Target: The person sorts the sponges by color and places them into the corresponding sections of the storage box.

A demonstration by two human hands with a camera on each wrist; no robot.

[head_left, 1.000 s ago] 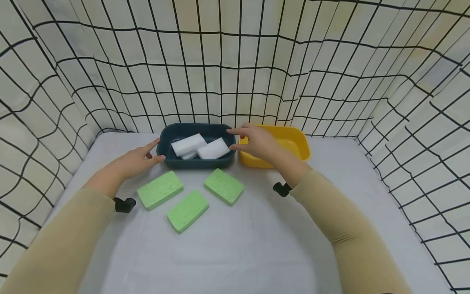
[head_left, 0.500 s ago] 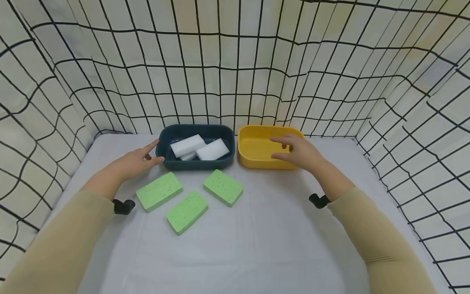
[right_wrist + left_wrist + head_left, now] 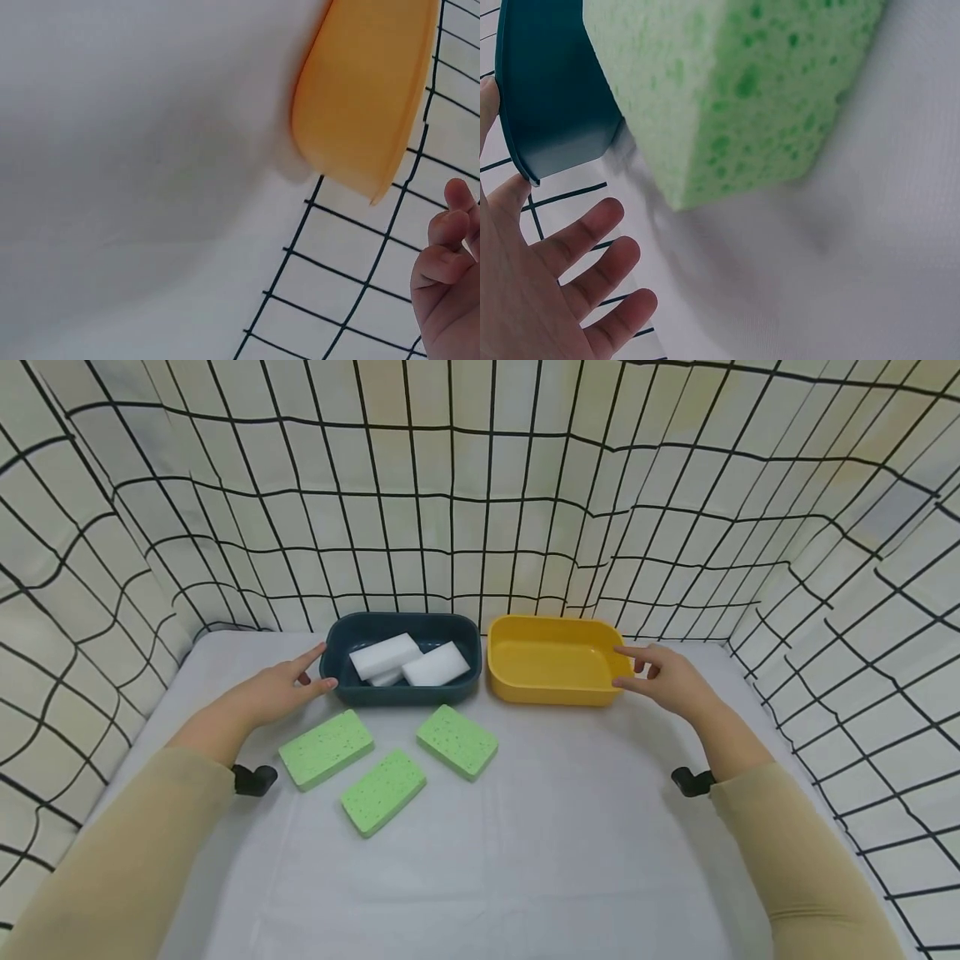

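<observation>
My left hand lies at the left end of the dark blue bin. Its index finger and thumb touch the bin's rim, and the other fingers spread loosely below it in the left wrist view. Several white sponges lie inside this bin. At the right end of the yellow bin is my right hand, with thumb and index finger stretched out right at the rim. The yellow bin has nothing in it. In the right wrist view, the hand's other fingers are loosely bent and hold nothing.
Three green sponges lie on the white cloth in front of the blue bin: one at left, one nearer, one at right. Black wire grid stands behind the bins and along both sides.
My right hand has moved right, from between the two bins across the yellow bin to its right end. The left hand, bins and sponges have stayed in place.
</observation>
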